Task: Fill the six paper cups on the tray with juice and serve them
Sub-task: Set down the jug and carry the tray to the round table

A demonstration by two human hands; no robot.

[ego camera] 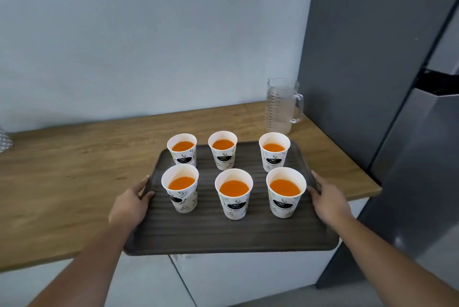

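Gripping tray [223,237] edges, both hands, six juice-filled cups [233,193], seemingly lifted

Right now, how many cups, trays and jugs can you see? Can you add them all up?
Paper cups with orange juice: 6
Tray: 1
Clear jug: 1
Total: 8
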